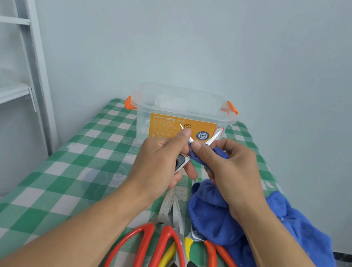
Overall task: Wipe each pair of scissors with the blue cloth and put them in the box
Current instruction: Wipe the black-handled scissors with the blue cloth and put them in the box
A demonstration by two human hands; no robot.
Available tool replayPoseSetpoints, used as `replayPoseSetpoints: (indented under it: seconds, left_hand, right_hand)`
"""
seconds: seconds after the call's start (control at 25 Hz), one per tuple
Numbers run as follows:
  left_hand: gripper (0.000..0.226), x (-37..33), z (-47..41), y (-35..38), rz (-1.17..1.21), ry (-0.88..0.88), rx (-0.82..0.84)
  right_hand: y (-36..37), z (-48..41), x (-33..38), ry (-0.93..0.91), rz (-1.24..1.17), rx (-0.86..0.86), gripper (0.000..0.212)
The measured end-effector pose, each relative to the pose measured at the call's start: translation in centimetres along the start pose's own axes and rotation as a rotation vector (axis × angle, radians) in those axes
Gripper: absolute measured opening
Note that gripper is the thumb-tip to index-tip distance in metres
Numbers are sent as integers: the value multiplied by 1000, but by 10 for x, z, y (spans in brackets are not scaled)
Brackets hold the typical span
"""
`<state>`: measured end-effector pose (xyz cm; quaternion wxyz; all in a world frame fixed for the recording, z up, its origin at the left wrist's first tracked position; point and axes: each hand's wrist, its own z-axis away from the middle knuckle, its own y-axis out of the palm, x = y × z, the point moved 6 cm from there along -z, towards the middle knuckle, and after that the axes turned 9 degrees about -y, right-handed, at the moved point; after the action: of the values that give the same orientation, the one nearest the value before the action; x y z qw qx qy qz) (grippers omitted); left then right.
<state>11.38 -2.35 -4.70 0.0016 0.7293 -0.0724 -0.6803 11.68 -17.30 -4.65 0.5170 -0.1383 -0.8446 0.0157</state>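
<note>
While the small scissors [181, 163] are held up in front of the box [181, 108] with their two pale blade tips spread apart, the job in hand looks to be wiping the blades. A fold of the blue cloth [215, 213] is bunched around the right-hand blade close to the pivot, and the rest trails down onto the checked table cover [71, 162]. To do this well, the cloth should be drawn from the pivot out towards the tip, along the flat of the blade and away from the edge. Each blade needs its own pass before the pair is closed and lowered into the box. The left hand [159, 168] grips the handle end, fingers curled round it and thumb stretched up along the left blade to steady it. The right hand [231, 173] pinches the cloth against the other blade between thumb and fingers. Below the wrists, three larger pairs lie side by side on the table: red-handled scissors [158, 243], yellow-and-black scissors [188, 246] and orange-handled scissors [213, 264]. They look unwiped and not yet boxed. The clear box stands open at the table's far end, close enough for an easy drop.
</note>
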Motion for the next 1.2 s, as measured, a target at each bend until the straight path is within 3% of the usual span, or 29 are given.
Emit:
replayPoseSetpoints:
  seconds: [0.16,0.28,0.44,0.88,1.04,1.2]
  left_hand:
    - [54,1,-1,0,20,-9,9]
    - [51,1,-3,-4,61,-19,-9]
    - [43,-1,-7,-11,88,-19,-34]
    - [29,-2,-11,-20,79,-8,-46]
    - [38,-2,-12,-19,40,12,-50]
    - [39,-1,-15,-19,-1,34,-89]
  right_hand:
    - [2,3,5,-43,47,-13,39]
    - [2,6,9,-58,-67,-19,25]
    - [2,6,8,-78,-129,-34,23]
    - [-22,2,9,-144,-204,-277,22]
    - [-20,4,16,-158,-225,-267,13]
    - [-11,6,17,-131,-307,-144,4]
